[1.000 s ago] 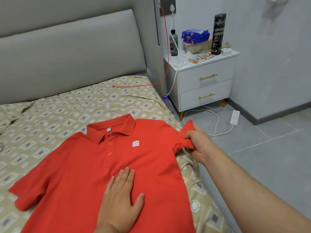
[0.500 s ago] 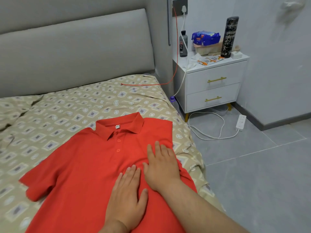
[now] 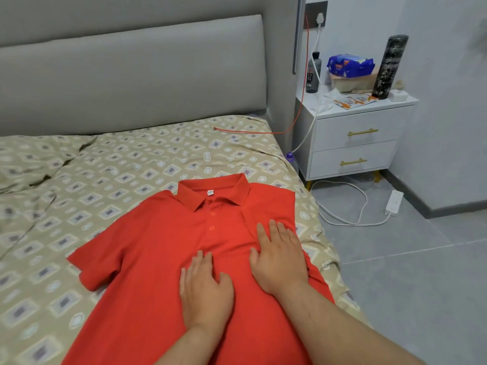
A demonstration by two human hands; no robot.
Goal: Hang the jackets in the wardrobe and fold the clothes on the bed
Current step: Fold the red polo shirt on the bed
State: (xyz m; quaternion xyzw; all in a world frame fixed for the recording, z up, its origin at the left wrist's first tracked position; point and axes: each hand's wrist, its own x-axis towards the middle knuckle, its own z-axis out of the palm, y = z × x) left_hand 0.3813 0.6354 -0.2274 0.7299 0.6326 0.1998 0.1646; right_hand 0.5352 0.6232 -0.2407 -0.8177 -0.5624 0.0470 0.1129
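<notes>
Shirt (image 3: 147, 259), red with a collar (image 3: 213, 192), lies face up on the bed (image 3: 131, 164), near its right edge, collar toward the headboard (image 3: 131, 75). Its right side is turned in over the front, giving a straight edge there, while the left sleeve (image 3: 89, 262) is spread flat on the bedcover.

Both hands are open, fingers straight, palms down on the cloth, gripping nothing. The right hand (image 3: 279, 256) presses on the turned-in panel, probably to flatten the fold and keep it from springing back. The left hand (image 3: 205, 288) rests on the middle of the front, just beside the right, likely to pin the shirt so it does not slide on the cover. I judge the first side fold to be done and the left side yet to be folded.

Counted: one shirt, one collar, one sleeve showing, at least two buttons below the collar, two hands. No jacket or wardrobe shows.

To the right of the bed stands one white nightstand (image 3: 355, 143) with two drawers, each with one gold handle. It carries one tall dark flask (image 3: 390, 67), one small dark bottle (image 3: 313, 72) and one blue packet (image 3: 350, 65). One power strip (image 3: 394, 202) lies on the floor, and one red cable (image 3: 303, 75) runs from the wall onto the far bed.
</notes>
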